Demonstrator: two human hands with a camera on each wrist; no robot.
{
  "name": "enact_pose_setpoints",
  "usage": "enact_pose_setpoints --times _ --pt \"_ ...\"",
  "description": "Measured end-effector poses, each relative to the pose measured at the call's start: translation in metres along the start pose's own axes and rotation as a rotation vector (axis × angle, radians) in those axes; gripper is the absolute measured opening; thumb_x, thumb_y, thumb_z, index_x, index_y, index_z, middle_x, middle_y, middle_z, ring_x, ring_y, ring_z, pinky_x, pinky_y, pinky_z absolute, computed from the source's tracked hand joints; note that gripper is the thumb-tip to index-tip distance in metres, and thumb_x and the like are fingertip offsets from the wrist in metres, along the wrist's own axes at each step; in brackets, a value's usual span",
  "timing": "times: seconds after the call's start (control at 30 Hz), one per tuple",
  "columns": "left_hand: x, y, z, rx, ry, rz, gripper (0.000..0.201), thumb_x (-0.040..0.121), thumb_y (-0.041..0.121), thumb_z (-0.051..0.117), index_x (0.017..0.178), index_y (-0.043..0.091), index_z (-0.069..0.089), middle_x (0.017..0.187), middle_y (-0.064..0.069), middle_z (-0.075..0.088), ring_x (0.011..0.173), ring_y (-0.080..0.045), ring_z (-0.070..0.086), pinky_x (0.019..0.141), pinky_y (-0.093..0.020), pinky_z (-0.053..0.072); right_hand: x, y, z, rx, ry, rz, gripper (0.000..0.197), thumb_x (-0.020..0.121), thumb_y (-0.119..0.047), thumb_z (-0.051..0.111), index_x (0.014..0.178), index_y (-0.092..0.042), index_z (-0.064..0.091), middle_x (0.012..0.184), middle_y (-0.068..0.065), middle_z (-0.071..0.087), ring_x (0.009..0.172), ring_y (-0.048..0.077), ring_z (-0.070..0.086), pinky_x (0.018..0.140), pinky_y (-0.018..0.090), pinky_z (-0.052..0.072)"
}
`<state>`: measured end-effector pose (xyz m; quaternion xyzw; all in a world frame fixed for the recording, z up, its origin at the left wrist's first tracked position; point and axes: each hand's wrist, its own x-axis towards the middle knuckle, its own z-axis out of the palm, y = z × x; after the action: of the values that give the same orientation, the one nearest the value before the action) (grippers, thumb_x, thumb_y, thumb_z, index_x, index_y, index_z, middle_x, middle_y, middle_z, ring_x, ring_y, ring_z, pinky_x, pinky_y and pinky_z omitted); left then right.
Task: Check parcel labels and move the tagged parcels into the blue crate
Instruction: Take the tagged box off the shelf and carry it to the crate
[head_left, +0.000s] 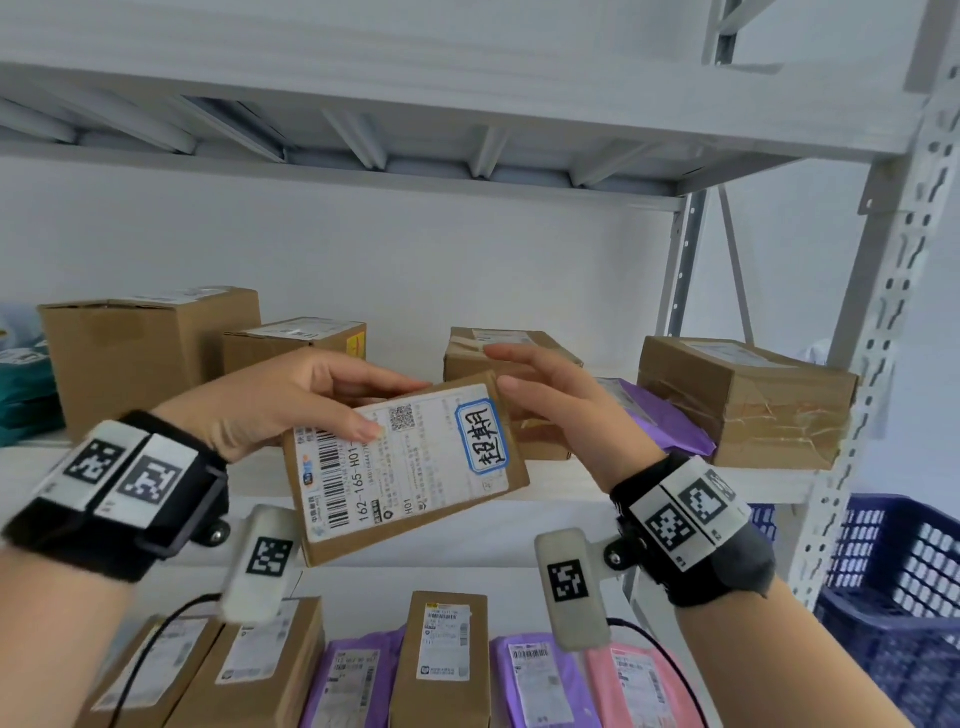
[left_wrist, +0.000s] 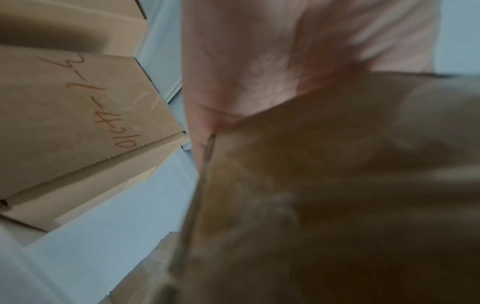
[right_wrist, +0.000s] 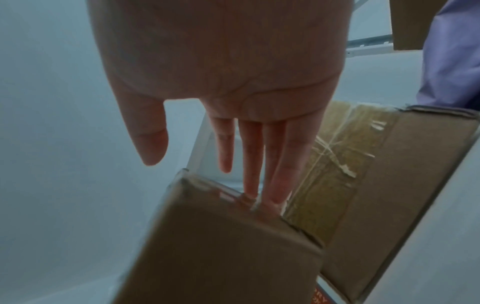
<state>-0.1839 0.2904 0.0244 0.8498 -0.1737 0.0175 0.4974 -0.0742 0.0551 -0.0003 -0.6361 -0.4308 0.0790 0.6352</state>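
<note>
A flat cardboard parcel (head_left: 415, 467) with a white shipping label and a blue-bordered handwritten tag (head_left: 480, 435) is held tilted in front of the middle shelf. My left hand (head_left: 379, 410) grips its upper left part, thumb on the label and fingers behind the top edge. In the left wrist view the palm (left_wrist: 259, 72) lies against the blurred parcel (left_wrist: 337, 185). My right hand (head_left: 501, 370) is open with straight fingers at the parcel's top right corner. In the right wrist view its fingertips (right_wrist: 275, 197) reach the parcel's (right_wrist: 221, 246) far edge. The blue crate (head_left: 893, 597) stands low at the right.
Several cardboard boxes (head_left: 145, 353) (head_left: 743, 400) and a purple mailer (head_left: 670, 415) sit on the middle shelf. The lower shelf holds boxes (head_left: 447, 649), purple mailers (head_left: 540, 675) and a pink mailer (head_left: 634, 686). A slotted white shelf upright (head_left: 883, 312) rises between shelf and crate.
</note>
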Motion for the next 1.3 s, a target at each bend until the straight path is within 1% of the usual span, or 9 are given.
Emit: enact_pose_setpoints --times 0.17,0.27,0.43,0.53,0.73,0.87,0.97,1.1,1.3 --pt "0.006 -0.002 0.009 0.046 -0.042 0.005 0.056 0.057 0.035 0.076 0.112 0.043 0.066 0.104 -0.001 0.074 0.091 -0.017 0.072 0.066 -0.020 0.056 0.000 -0.003 0.000 -0.145 -0.075 0.051 0.023 0.092 -0.019 0.060 0.114 -0.026 0.065 0.106 0.002 0.072 0.093 0.014 0.068 0.083 0.031 0.055" --pt "0.005 -0.003 0.010 0.062 -0.003 0.012 0.064 0.055 0.049 0.083 0.116 0.041 0.065 0.111 0.000 0.072 0.098 -0.017 0.070 0.071 -0.022 0.056 -0.002 -0.001 -0.004 -0.182 -0.034 0.053 0.015 0.089 -0.027 0.064 0.102 -0.027 0.071 0.098 0.004 0.074 0.094 0.024 0.069 0.084 0.038 0.054" --pt "-0.001 -0.015 0.005 -0.172 0.411 0.164 0.091 0.048 0.069 0.081 0.130 0.037 0.056 0.130 0.011 0.061 0.113 -0.010 0.062 0.090 -0.030 0.048 -0.007 0.003 -0.011 0.010 0.183 -0.035 0.014 0.093 -0.016 0.057 0.094 -0.014 0.070 0.075 -0.002 0.072 0.067 0.008 0.066 0.054 0.020 0.052" --pt "-0.001 -0.027 0.007 -0.390 0.594 0.228 0.102 0.045 0.065 0.086 0.135 0.041 0.046 0.135 0.007 0.058 0.112 -0.015 0.064 0.094 -0.037 0.047 -0.009 0.011 -0.010 0.171 0.317 -0.071 0.017 0.096 -0.018 0.053 0.098 -0.015 0.069 0.081 0.000 0.072 0.071 0.010 0.066 0.055 0.020 0.051" --pt "0.012 -0.037 0.045 -0.413 0.520 0.199 0.113 0.049 0.061 0.086 0.145 0.050 0.026 0.139 0.002 0.055 0.113 -0.027 0.063 0.092 -0.044 0.053 -0.008 0.023 0.010 0.333 0.362 -0.078 0.028 0.094 -0.016 0.054 0.122 -0.012 0.058 0.104 0.007 0.070 0.085 0.012 0.068 0.067 0.026 0.054" --pt "0.021 -0.031 0.067 -0.395 0.506 0.239 0.084 0.079 0.039 0.068 0.147 0.050 0.020 0.131 0.007 0.061 0.115 -0.023 0.063 0.091 -0.046 0.054 -0.012 0.030 0.024 0.393 0.308 -0.078 0.032 0.093 -0.010 0.054 0.124 -0.017 0.054 0.096 0.006 0.065 0.086 0.013 0.069 0.069 0.026 0.055" --pt "0.022 -0.028 0.070 -0.391 0.534 0.245 0.078 0.081 0.024 0.059 0.147 0.045 0.024 0.124 0.007 0.066 0.111 -0.019 0.065 0.086 -0.041 0.057 -0.017 0.036 0.029 0.372 0.242 -0.063 0.036 0.092 -0.008 0.056 0.125 -0.023 0.053 0.099 0.012 0.062 0.090 0.018 0.070 0.077 0.033 0.058" --pt "0.022 -0.025 0.068 -0.370 0.509 0.220 0.070 0.083 0.023 0.055 0.145 0.044 0.029 0.121 0.010 0.067 0.110 -0.017 0.065 0.088 -0.040 0.056 -0.021 0.039 0.027 0.375 0.201 -0.063 0.057 0.075 -0.016 0.062 0.130 -0.028 0.050 0.100 0.014 0.053 0.092 0.020 0.070 0.079 0.036 0.057" --pt "0.023 -0.027 0.067 -0.362 0.501 0.216 0.069 0.085 0.021 0.053 0.146 0.042 0.030 0.122 0.010 0.067 0.110 -0.015 0.065 0.079 -0.031 0.058 -0.023 0.039 0.022 0.318 0.176 -0.080 0.060 0.074 -0.017 0.063 0.130 -0.034 0.051 0.103 0.018 0.053 0.094 0.023 0.070 0.078 0.035 0.058"
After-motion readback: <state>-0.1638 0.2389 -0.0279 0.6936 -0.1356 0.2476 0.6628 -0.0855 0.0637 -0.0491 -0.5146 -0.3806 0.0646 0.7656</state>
